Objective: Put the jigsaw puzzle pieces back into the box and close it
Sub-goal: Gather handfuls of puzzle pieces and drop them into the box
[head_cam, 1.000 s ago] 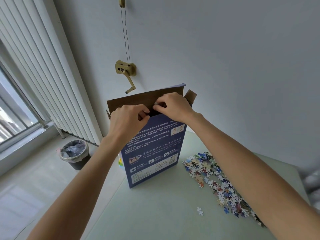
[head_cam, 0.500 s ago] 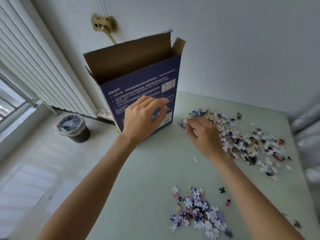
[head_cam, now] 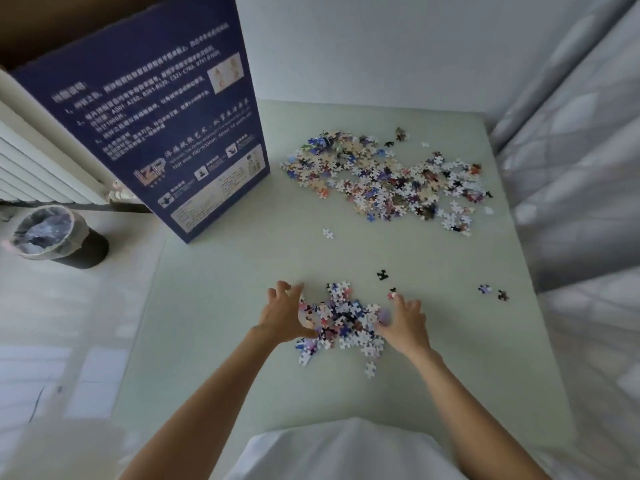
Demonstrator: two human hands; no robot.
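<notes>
The pale green table [head_cam: 214,327] carried everything. The tall blue box [head_cam: 166,133] stood upright at its far left corner; its brown flap showed at the top of the view, so it was probably open, though the mouth itself lay out of frame. The large spread of puzzle pieces [head_cam: 384,174] covered the far right part of the table, just beside the box. A smaller heap of pieces [head_cam: 343,320] lay nearer the front edge, toward the middle.

The left hand [head_cam: 284,315] and right hand [head_cam: 403,323] flanked that smaller heap, fingers spread and loosely bent, touching its sides and holding nothing.

To gather well, both hands should press inward with their edges flat on the table, so nothing slips beneath, then cup the heap and lift it clear over the box's rim.

Strays would need separate picking: a white piece [head_cam: 328,233] mid-table and a black piece [head_cam: 382,274] beyond the heap, well apart from both hands. A lined bin [head_cam: 55,237] stood on the floor past the left edge, and a radiator [head_cam: 38,161] behind the box. Nothing blocked the path to the box.
</notes>
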